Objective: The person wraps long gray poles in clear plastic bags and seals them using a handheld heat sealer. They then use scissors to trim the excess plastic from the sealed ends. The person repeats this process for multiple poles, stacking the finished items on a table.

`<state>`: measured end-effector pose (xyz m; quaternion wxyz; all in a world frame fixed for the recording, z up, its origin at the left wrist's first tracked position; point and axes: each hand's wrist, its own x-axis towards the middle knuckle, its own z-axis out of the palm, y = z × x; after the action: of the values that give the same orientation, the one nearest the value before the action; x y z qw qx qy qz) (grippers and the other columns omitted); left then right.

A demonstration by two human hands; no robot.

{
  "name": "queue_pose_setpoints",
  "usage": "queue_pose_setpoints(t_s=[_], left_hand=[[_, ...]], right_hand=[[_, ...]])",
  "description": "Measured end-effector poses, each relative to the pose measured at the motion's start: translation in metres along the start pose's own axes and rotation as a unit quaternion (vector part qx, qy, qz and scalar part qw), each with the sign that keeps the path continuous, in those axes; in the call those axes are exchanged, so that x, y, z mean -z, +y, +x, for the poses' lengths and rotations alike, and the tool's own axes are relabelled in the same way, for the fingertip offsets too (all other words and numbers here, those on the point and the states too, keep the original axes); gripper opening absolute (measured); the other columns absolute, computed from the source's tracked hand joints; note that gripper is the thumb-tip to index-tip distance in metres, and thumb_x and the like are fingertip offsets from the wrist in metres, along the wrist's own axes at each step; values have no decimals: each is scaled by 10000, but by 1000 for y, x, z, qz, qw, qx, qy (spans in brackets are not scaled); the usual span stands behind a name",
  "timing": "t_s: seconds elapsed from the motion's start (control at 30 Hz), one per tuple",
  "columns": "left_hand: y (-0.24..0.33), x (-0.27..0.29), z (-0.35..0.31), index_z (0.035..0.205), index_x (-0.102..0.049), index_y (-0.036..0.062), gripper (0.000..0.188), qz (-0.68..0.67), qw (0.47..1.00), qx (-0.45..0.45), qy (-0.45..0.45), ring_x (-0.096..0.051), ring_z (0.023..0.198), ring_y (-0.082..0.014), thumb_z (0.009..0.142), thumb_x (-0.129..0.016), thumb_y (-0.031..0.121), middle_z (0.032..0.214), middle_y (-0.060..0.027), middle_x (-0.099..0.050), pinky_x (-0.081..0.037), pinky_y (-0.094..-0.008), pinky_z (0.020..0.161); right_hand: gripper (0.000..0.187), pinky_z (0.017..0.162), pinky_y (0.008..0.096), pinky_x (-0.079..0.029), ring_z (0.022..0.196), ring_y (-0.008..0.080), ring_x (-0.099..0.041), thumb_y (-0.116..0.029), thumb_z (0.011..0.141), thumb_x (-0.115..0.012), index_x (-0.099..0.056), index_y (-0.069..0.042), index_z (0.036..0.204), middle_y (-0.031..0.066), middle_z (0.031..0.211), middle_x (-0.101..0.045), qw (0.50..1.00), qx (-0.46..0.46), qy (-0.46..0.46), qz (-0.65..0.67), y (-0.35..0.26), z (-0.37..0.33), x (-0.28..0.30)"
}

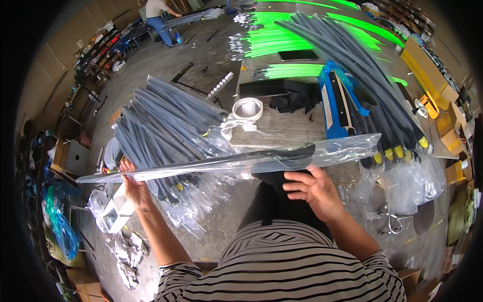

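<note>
A long, slim dark item in a clear plastic sleeve [221, 162] stretches almost level across my front; its exact kind is hard to tell through the film. My left hand [135, 191] grips it near the narrow left end, with fingertips showing above the upper edge. At the wider right part, my right hand [317, 194] has its fingers spread and touches the sleeve's lower edge. Loose film extends beyond the dark end. A blue heat sealer [329, 103] stands on the table just behind it.
Similar sleeved items lie in a left pile [161, 121] and a right pile [352, 65]. Bright green rods [282, 35] cover the table's far part. A white tape roll [247, 108] and black cloth [294, 95] sit mid-table. A person [158, 20] works far left.
</note>
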<state>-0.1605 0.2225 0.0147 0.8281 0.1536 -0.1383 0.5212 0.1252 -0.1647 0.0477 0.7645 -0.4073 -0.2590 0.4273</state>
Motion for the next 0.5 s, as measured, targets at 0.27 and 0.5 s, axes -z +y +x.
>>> queue_pose_setpoints(t_s=[0.27, 0.5], left_hand=[[-16, -23, -5, 1198, -377, -13, 360, 26, 994, -1, -108, -410, 1138, -261, 842, -428, 6, 1209, -122, -451, -275, -426, 1018], [-38, -48, 1, 1237, -331, -24, 600, 156, 986, 27, -44, -313, 1209, -301, 811, -485, 369, 1297, -180, -330, -182, -464, 1028]], right_hand=[[346, 887, 422, -387, 1056, 331, -479, -345, 861, -446, -445, -77, 1079, 133, 1073, -530, 975, -48, 131, 171, -7, 28, -27], [173, 904, 400, -406, 952, 293, -551, -151, 817, -555, -489, -28, 918, 108, 968, -573, 955, -12, 200, 218, -2, 31, -36]])
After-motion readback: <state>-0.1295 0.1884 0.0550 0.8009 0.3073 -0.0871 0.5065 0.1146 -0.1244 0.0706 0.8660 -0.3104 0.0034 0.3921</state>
